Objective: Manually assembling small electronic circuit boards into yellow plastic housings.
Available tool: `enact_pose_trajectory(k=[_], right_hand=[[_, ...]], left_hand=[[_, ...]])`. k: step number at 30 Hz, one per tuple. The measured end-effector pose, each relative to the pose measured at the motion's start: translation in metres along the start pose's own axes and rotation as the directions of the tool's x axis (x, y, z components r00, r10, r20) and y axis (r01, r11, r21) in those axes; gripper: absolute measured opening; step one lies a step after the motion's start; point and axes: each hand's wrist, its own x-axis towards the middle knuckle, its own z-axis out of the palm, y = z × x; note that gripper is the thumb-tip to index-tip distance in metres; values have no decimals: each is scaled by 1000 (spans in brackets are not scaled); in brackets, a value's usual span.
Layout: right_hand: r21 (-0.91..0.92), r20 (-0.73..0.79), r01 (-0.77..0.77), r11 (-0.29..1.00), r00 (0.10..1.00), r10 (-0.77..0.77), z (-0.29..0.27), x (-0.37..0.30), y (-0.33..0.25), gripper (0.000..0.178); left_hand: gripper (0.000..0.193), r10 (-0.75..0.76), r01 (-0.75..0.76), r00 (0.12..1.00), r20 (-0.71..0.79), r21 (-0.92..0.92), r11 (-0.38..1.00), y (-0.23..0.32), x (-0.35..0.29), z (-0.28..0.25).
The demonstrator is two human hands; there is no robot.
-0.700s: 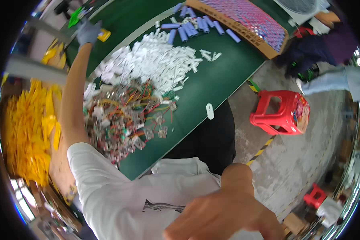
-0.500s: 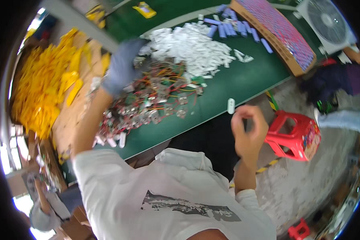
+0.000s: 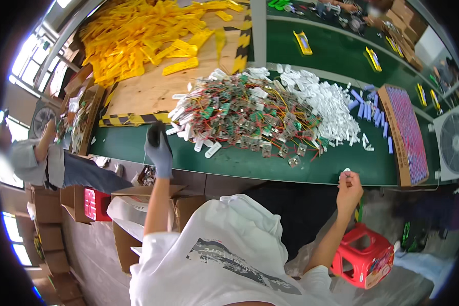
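My left hand [image 3: 159, 148], in a grey glove with dark fingers and palm, hangs over the table's front edge, left of a heap of small circuit boards with red and yellow wires [image 3: 245, 109]. Its fingers blend into one dark shape, so their pose is unclear, and anything in them is hidden. At the front edge further right, my bare right hand [image 3: 349, 191] has thumb and fingers pinched together. A small white plastic piece [image 3: 347, 170] shows at its fingertips. Behind the boards lies a pile of white plastic pieces [image 3: 331, 104].
Yellow plastic parts [image 3: 143, 38] cover a wooden board at the back left. Purple cylindrical cells [image 3: 375, 112] lie beside a full cardboard tray of them [image 3: 407, 135]. A fan [image 3: 453, 133] stands far right. Below are a red stool [image 3: 363, 255] and an open carton [image 3: 125, 245].
My view has turned left. My left hand has left the board heap and come to the table's front edge. My right hand's fingers have closed on the white piece.
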Motion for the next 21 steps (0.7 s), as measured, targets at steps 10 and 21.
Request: enact_pose_trajectory(k=[10,21], right_hand=[[-230,-62,161,960,982,-180,15,93,-38,20],[115,-9,192,975,981,-192,55,46,-55,15]], left_hand=[[67,45,-677,721,692,689,260,-98,233,123],[45,24,-330,913,406,704,628,-77,221,108]])
